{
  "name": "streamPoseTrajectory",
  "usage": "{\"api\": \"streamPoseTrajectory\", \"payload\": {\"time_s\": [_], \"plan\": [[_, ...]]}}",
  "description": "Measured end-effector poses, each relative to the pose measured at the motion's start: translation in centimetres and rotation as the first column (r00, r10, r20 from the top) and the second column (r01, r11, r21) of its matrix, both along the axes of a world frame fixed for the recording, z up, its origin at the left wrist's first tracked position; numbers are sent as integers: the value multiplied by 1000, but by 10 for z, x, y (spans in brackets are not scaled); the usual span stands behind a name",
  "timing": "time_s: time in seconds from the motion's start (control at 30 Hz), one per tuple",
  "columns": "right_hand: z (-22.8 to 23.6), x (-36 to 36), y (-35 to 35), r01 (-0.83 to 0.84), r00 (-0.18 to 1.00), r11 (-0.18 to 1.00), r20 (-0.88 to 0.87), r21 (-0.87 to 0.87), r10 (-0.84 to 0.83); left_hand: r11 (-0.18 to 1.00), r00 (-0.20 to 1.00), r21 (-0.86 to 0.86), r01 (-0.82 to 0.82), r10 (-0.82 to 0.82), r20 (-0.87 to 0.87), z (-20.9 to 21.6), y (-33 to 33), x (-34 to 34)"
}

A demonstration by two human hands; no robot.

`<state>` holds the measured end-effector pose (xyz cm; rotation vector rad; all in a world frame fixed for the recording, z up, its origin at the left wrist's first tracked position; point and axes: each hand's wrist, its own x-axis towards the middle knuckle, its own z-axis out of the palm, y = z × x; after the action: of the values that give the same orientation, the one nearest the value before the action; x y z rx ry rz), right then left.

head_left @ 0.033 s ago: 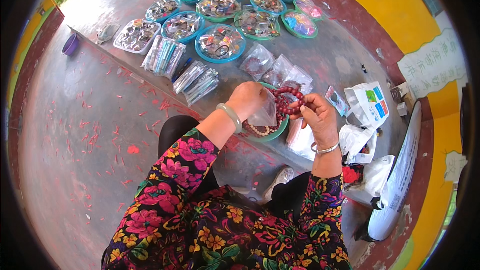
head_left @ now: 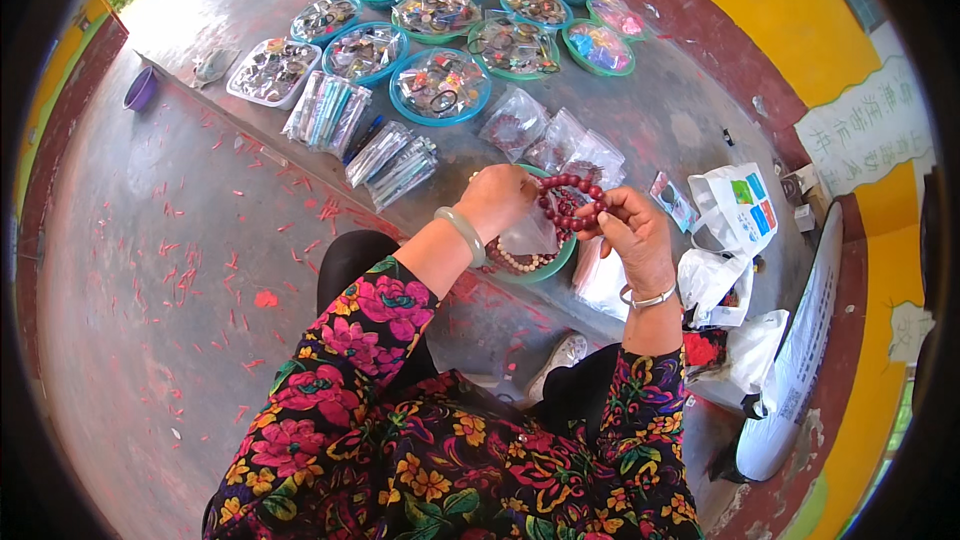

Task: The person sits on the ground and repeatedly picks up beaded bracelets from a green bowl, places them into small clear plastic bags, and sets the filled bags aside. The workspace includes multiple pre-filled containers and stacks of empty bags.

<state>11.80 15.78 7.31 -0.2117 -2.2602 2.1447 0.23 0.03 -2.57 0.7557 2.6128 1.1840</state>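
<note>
My right hand (head_left: 637, 230) pinches a dark red bead bracelet (head_left: 574, 181) at its right side, and the bracelet hangs as a round loop. Close to the loop's left side, my left hand (head_left: 497, 199) is closed on a clear plastic bag (head_left: 530, 236), its fingertips partly hidden. Both hands are over a green basin (head_left: 547, 273) holding more reddish beads and a string of pale beads (head_left: 522, 265). Just beyond the basin lie several clear bags with dark beads (head_left: 597, 158). Beside it, below my right hand, is a stack of clear bags (head_left: 603, 283).
Several basins (head_left: 440, 87) of small packaged goods stand farther off. Bundles of wrapped pens (head_left: 392, 162) lie to the left of the hands. White plastic bags (head_left: 735, 210) sit at the right near the wall. A purple bowl (head_left: 141, 89) stands at the far left, and red scraps litter the floor.
The bracelet has turned from a narrow, bunched loop into a rounder ring and sits slightly closer to my left hand. The bag in my left hand shows less; both arms stay nearly in place.
</note>
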Motion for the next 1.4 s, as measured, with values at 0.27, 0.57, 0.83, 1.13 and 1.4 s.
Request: {"api": "streamPoseTrajectory", "payload": {"time_s": [0.27,0.57,0.83,1.13,1.4], "plan": [[-9,-2,10,-41,995,994,98,97,31,969,928,242,-45,-49,369,19,4,3],[-35,-6,13,-147,986,922,127,357,108,969,988,231,90,-117,103,15,7,7],[-50,-11,3,-65,997,765,7,640,78,959,982,219,182,-187,2,9,8,10],[-65,-16,20,24,1000,915,-18,403,-18,925,927,365,-103,-44,371,32,-3,3],[-60,-16,7,-120,968,886,251,448,4,885,850,413,-215,-39,526,39,-3,7]]}}
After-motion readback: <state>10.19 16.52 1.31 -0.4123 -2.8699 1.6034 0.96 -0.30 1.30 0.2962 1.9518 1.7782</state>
